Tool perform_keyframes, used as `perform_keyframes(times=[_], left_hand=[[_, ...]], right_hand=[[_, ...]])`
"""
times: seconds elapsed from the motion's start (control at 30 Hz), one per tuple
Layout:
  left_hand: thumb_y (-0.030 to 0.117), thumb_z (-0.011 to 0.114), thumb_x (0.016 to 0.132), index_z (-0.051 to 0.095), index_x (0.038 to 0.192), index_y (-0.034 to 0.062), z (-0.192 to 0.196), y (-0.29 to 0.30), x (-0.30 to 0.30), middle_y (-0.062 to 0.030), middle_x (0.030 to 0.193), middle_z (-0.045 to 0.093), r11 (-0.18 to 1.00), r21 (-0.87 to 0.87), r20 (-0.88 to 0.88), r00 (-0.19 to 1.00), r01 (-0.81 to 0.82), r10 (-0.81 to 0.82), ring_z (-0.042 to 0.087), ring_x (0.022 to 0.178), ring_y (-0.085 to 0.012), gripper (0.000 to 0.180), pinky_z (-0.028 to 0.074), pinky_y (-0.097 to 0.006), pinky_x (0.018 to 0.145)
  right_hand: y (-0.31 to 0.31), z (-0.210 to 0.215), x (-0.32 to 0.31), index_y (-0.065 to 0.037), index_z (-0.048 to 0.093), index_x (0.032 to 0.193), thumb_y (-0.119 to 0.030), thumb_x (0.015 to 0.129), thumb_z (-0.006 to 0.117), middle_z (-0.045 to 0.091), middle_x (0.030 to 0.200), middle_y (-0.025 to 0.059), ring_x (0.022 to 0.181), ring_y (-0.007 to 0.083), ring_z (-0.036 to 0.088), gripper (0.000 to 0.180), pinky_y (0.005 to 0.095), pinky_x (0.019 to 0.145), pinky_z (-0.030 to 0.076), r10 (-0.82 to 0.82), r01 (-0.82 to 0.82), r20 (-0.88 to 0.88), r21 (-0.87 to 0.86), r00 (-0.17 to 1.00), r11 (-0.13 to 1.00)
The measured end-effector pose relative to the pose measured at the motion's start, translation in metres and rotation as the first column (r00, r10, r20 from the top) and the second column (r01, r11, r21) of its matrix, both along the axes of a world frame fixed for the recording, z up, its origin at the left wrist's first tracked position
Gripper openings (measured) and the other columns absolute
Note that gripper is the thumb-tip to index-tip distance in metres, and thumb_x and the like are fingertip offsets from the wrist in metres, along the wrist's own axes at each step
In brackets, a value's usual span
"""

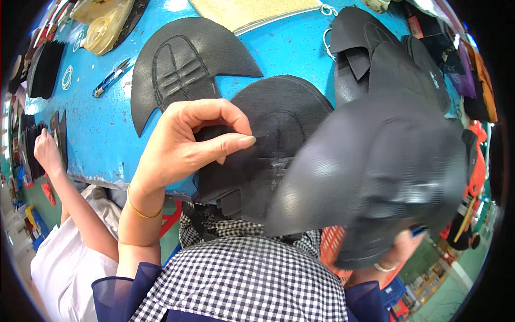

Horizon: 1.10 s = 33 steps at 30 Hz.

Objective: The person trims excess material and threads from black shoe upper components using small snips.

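Left hand (pixel 182 145) pinches the flat upper (pixel 279 123) at its near edge, thumb against forefinger; right hand (pixel 397 252) (mostly hidden) grips a blurred upper (pixel 370 172), fingers unclear.

We pinch a black shoe upper piece (pixel 268 145) at its near left edge between thumb and forefinger of our left hand (pixel 188 145); it lies on the blue table (pixel 102 139). Our right hand (pixel 394 255), near right, grips a blurred dark upper (pixel 375 172) lifted over the table edge. Another flat stitched upper (pixel 182 67) lies farther left, a stack of uppers (pixel 386 59) far right. A co-worker's hand (pixel 47 153) touches black pieces at the left edge.
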<state>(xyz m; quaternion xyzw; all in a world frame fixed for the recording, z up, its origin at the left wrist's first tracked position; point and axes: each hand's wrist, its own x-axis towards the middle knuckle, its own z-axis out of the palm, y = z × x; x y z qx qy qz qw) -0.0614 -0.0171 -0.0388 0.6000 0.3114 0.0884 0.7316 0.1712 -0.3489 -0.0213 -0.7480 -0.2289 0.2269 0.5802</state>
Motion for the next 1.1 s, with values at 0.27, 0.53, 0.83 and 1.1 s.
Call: perform_keyframes(times=[0.27, 0.53, 0.83, 1.1], left_hand=[[0.005, 0.081, 0.075, 0.072, 0.078, 0.0025, 0.025, 0.025, 0.017, -0.0025, 0.072, 0.063, 0.816, 0.504, -0.039, 0.951, 0.283, -0.305, 0.06, 0.071, -0.0115, 0.01, 0.046, -0.025, 0.064], [0.018, 0.075, 0.076, 0.074, 0.078, 0.0066, 0.034, 0.022, 0.066, -0.0062, 0.08, 0.072, 0.366, 0.593, -0.341, 0.636, 0.717, -0.693, 0.068, 0.08, -0.0268, 0.012, 0.051, -0.036, 0.075], [0.017, 0.075, 0.076, 0.076, 0.082, 0.0071, 0.016, 0.017, 0.074, -0.0078, 0.08, 0.072, 0.303, 0.581, -0.362, 0.573, 0.755, -0.735, 0.068, 0.083, -0.0276, 0.011, 0.052, -0.038, 0.077], [0.021, 0.081, 0.071, 0.073, 0.082, 0.0074, 0.017, 0.01, 0.071, -0.0072, 0.078, 0.071, 0.209, 0.711, -0.41, 0.637, 0.672, -0.653, 0.068, 0.083, -0.0281, 0.019, 0.053, -0.039, 0.074]], right_hand=[[0.039, 0.003, 0.131, -0.008, 0.056, 0.129, -0.021, 0.104, 0.054, 0.05, 0.081, -0.0048, 0.057, 0.0026, 0.041, 0.028, 0.0182, 0.05, 0.03, -0.134, 0.133, 0.003, -0.105, 0.991, 0.986], [0.033, 0.011, 0.097, -0.004, 0.049, 0.13, -0.023, 0.108, 0.043, 0.03, 0.071, -0.004, 0.053, 0.0031, 0.024, 0.03, 0.0215, 0.047, 0.02, -0.256, 0.231, 0.034, 0.326, 0.966, 0.917], [0.085, 0.002, -0.003, -0.003, 0.048, 0.12, -0.005, 0.1, 0.051, 0.056, 0.083, 0.0068, 0.056, 0.0065, 0.046, 0.021, 0.0194, 0.049, 0.037, 0.291, -0.291, 0.003, -0.022, 0.957, 0.957], [0.145, -0.007, -0.029, -0.011, 0.061, 0.083, -0.008, 0.071, 0.071, 0.047, 0.065, 0.0019, 0.056, 0.0192, 0.056, 0.016, 0.0309, 0.049, 0.046, 0.783, -0.623, 0.584, -0.534, 0.216, 0.571]])
